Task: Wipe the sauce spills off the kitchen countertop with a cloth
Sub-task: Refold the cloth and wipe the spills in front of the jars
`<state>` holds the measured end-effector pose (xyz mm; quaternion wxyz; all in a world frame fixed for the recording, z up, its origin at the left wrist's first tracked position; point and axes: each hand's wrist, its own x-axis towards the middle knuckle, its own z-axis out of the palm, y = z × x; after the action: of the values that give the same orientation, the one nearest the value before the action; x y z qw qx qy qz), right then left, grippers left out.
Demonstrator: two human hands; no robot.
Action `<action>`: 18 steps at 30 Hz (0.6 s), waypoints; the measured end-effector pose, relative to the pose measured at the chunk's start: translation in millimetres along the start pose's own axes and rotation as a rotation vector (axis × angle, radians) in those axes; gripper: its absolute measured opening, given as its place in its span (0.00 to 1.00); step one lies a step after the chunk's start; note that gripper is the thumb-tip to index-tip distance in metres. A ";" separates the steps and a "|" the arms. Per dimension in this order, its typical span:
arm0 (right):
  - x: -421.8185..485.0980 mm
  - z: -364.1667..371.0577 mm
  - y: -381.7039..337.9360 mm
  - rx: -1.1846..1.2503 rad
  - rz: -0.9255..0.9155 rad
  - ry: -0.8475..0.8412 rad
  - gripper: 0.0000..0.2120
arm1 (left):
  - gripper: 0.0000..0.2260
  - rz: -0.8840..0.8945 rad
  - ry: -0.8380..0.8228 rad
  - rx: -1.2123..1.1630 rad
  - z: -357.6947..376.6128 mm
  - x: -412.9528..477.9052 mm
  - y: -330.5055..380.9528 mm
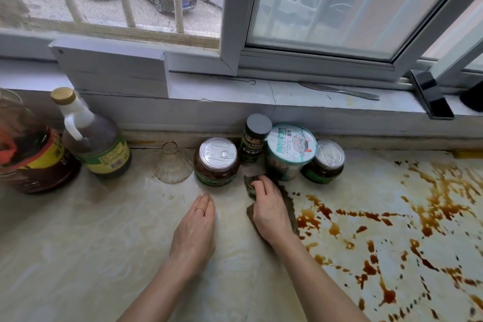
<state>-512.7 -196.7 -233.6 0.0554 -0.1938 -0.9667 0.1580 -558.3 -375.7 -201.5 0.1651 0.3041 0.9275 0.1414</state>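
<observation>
A dark grey-brown cloth (289, 205) lies flat on the pale marble countertop (104, 230) in front of the jars. My right hand (269, 208) presses down on it, the fingertips curled over its far edge. Brown sauce spills (366, 217) spread in streaks and drops over the right half of the counter, starting just right of the cloth. My left hand (196, 227) rests flat on the counter left of the cloth, fingers straight, a ring on one finger, holding nothing.
Along the back wall stand two pull-tab jars (216, 162) (325, 161), a grey-capped spice jar (254, 140) and a foil-lidded cup (287, 153). An upturned glass funnel (172, 165), a vinegar bottle (94, 138) and a large bottle (28, 149) stand left. A knife (339, 90) lies on the sill.
</observation>
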 end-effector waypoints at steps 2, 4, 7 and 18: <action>-9.3 1.2 3.6 -0.006 0.015 0.017 0.17 | 0.36 -0.002 0.003 -0.006 -1.2 -0.8 0.9; -4.2 -0.8 3.1 -0.026 0.004 0.012 0.18 | 0.35 -0.004 0.012 -0.004 -1.8 -1.2 2.8; 9.8 -2.9 -0.2 -0.068 -0.029 -0.024 0.20 | 0.35 -0.008 0.005 0.002 -2.5 -0.6 4.3; -10.8 -7.5 15.3 -0.176 0.328 0.073 0.21 | 0.35 -0.004 -0.006 0.012 -7.6 -0.3 7.3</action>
<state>-496.1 -185.4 -232.0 0.0470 -0.3583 -0.9296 0.0728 -557.3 -371.5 -191.9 0.1662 0.3037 0.9285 0.1347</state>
